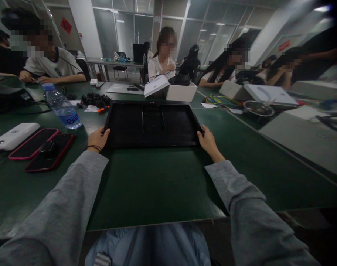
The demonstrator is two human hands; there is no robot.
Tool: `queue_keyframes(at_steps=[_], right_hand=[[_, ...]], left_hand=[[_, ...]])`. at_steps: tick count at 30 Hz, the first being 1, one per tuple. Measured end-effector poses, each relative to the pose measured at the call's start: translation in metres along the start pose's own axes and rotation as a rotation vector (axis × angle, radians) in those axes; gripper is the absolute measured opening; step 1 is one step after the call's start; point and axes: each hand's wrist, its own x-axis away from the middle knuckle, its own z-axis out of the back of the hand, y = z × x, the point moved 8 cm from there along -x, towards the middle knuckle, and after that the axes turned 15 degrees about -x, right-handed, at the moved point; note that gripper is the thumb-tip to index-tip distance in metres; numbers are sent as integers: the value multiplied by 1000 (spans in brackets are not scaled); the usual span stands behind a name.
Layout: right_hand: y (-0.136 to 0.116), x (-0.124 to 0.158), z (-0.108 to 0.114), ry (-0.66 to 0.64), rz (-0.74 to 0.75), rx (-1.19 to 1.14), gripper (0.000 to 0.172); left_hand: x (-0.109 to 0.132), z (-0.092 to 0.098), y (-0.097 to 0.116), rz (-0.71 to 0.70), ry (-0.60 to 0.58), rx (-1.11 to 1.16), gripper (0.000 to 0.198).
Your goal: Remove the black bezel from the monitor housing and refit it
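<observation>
- Black, shallow, rectangular panel (124, 127) with a raised rim: located ahead of the person, over the green tabletop (157, 184), between the 2 hands. Whether it rests flat or is slightly raised cannot be told.
- Left hand (98, 139): closed on the left short edge, thumb over the rim.
- Right hand (208, 143): closed on the right short edge, thumb likewise on top. Fingers beneath are hidden on both sides.
- Step in hand, as judged: a 2-handed hold at opposite ends of the panel.
- Next move, as judged: any shift from this hold calls for both hands to act together, with the panel level and clear of the white box (179, 93) beyond its far edge.
- Surface, left: a plastic bottle (63, 111), 2 phones (60, 154) in red-toned cases, a small black case (48, 148) on the nearer phone, and a white device (16, 136).
- Surface, right: coloured cables (217, 100) and a metal bowl (258, 109).
- Room: several people (156, 68) sit across the table; glass partitions (201, 33) and a pale pillar (85, 31) stand behind.
</observation>
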Motion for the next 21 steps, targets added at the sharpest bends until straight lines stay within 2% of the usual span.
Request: queue_keyframes(at_steps=[4, 7, 10, 13, 16, 21], right_hand=[[-30, 8, 4, 106, 94, 132, 70], [-51, 16, 1, 131, 137, 192, 75], [-63, 23, -9, 91, 167, 233, 81], [-64, 26, -21, 1, 190, 272, 82], [-62, 27, -30, -54, 192, 288, 78], [-60, 24, -24, -3, 178, 251, 76]], left_hand=[[11, 15, 13, -67, 216, -7, 72], [26, 24, 35, -188, 295, -28, 74], [39, 23, 56, -336, 277, -50, 70], [42, 15, 66, -414, 234, -98, 66], [40, 7, 67, -431, 195, -139, 67], [40, 9, 66, -413, 176, -113, 66]])
